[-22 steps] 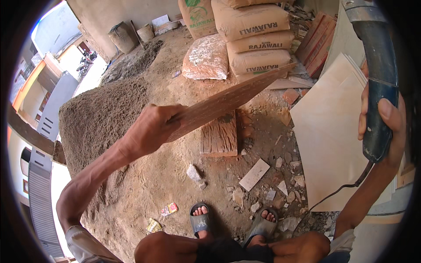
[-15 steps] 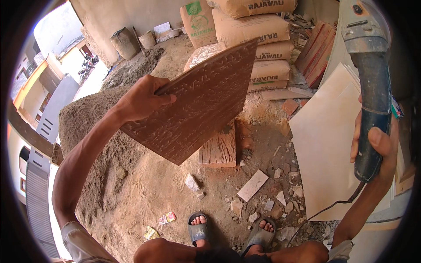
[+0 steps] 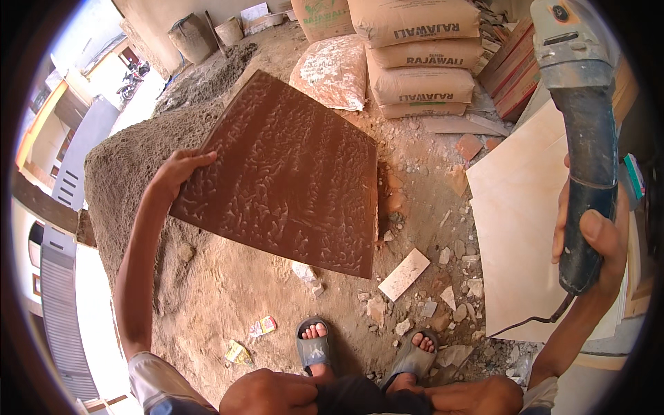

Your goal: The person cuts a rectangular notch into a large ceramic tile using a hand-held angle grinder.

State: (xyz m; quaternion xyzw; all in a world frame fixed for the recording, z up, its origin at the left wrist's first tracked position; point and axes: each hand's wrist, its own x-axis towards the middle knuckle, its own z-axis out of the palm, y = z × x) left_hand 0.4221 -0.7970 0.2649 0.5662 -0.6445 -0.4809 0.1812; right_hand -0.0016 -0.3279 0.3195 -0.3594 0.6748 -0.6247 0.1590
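Note:
My left hand (image 3: pixel 181 171) is closed on the left edge of a square brown tile (image 3: pixel 283 183), its thumb lying on the face towards me. That face has a wavy raised texture. The tile is held over the ground in front of my feet and covers most of what lies behind it. At the right, my right hand (image 3: pixel 607 238) wraps round the dark body of an angle grinder (image 3: pixel 588 145). The tool is upright with its grey head at the top, and a power cord (image 3: pixel 532 320) leaves its lower end. No disc is discernible on it.
Large pale tiles (image 3: pixel 526 228) lean beside the grinder. Broken tile pieces (image 3: pixel 404 274) and rubble litter the ground. Stacked paper sacks (image 3: pixel 422 62) and a whitish sack (image 3: pixel 332 72) stand beyond; a sand heap (image 3: pixel 124 173) rises at left, with buckets (image 3: pixel 194 40) behind.
My left hand has moved left and down, and the brown tile has turned to show its textured face more squarely. It now hides the wooden block behind it. The grinder stays nearly in place.

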